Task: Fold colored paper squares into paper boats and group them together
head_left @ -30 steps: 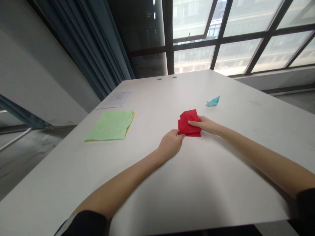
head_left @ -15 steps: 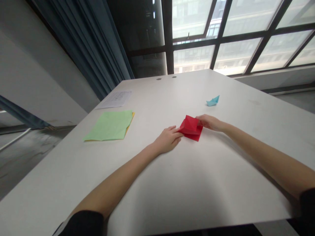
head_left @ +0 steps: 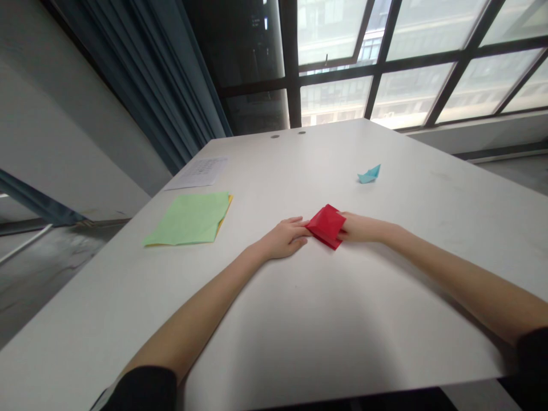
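A small red folded paper [head_left: 327, 224] sits between my hands over the white table [head_left: 299, 319], its layers partly spread. At its left corner, the fingertips of my left hand [head_left: 286, 237] pinch the edge, with the thumb lower and the palm down. My right hand [head_left: 357, 227] grips the right side, and some of its fingers slip behind or between the layers, where the paper hides them. Beyond the red paper, to the right, stands a small light-blue paper boat [head_left: 369, 174] that neither hand touches.
Green sheets [head_left: 190, 220] with a yellow sheet [head_left: 225, 218] showing beneath lie on the left. Behind them is a printed white page [head_left: 199, 172] near the table's left edge. A blue curtain [head_left: 158, 74] and large windows stand past the far edge.
The red paper has turned, and its open layers have come closer together. My right hand has moved lower, its fingers now tucked behind or into the paper. My left hand has shifted slightly left.
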The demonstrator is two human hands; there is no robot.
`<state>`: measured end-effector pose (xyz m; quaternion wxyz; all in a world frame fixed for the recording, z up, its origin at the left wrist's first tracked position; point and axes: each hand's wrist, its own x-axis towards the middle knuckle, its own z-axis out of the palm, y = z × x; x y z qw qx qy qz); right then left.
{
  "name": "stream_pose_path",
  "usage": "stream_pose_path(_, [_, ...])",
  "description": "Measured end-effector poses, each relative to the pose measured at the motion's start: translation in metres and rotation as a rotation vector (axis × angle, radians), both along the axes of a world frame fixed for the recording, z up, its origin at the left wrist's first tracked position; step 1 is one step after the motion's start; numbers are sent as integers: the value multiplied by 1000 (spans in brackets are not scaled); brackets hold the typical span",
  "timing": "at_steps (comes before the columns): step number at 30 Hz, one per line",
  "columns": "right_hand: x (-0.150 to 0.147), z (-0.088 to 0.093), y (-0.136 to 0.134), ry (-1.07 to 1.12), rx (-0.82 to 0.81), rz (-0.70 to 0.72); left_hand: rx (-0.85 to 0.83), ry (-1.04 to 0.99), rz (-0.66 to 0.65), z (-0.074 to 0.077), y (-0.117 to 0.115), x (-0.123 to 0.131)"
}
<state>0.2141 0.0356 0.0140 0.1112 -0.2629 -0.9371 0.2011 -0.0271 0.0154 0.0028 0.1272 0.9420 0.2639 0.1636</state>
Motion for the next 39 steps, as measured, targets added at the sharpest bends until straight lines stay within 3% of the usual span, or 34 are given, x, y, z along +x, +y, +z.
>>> stream_pose_path(2, [-1,-1,-1,-20,71,17,6,-7,-4,1,0,0])
stream_pose_path(9, [0,7,-1,-226,304,-204,28,-55,-19,-2,2,1])
stream_pose_path(13, [0,1,3,-99,378,-290,16,-79,-27,-2,2,2])
stream_pose_path(15, [0,-2,5,93,351,-403,6,-80,-33,-1,1,2])
stream_pose_path(17, [-1,-2,6,258,222,-502,0,-75,-43,0,-1,2])
stream_pose_path(21, [-4,2,4,288,-51,-540,0,-58,-56,2,-4,2])
stream_pose_path(27, [-4,-1,6,155,-47,-655,-14,-34,-45,6,-7,4])
stream_pose_path(34, [-1,-2,9,183,-103,-637,-14,-25,-33,4,-7,4])
stream_pose_path(39, [1,-6,11,146,-61,-622,42,-35,57,-3,-9,3])
